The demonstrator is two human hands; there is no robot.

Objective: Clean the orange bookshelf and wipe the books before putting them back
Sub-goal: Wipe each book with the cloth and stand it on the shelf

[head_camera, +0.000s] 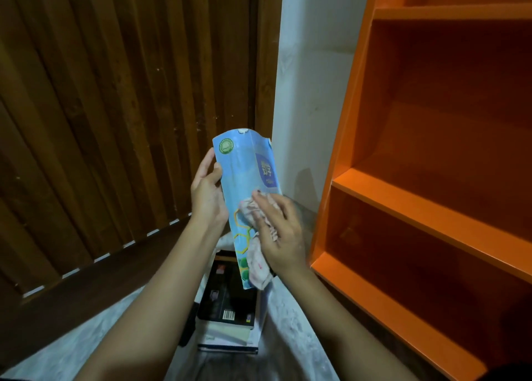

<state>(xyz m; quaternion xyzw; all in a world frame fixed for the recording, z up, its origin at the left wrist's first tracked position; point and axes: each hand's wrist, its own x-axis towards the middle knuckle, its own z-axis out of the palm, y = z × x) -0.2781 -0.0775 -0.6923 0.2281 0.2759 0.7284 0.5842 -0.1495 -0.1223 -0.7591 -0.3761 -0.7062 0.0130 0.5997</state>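
Observation:
A thin light-blue book (243,167) is held upright in front of me, its cover bent a little. My left hand (206,192) grips its left edge, thumb on the cover. My right hand (277,226) presses a crumpled pale pink cloth (259,261) flat against the lower cover, fingers spread. The orange bookshelf (431,196) stands to the right with bare shelves. A stack of books (227,308) lies on the floor below my hands, a black cover with a barcode on top.
A dark brown slatted wooden door (115,121) fills the left side. A white wall strip (311,93) runs between door and shelf. The floor (86,343) is pale and speckled.

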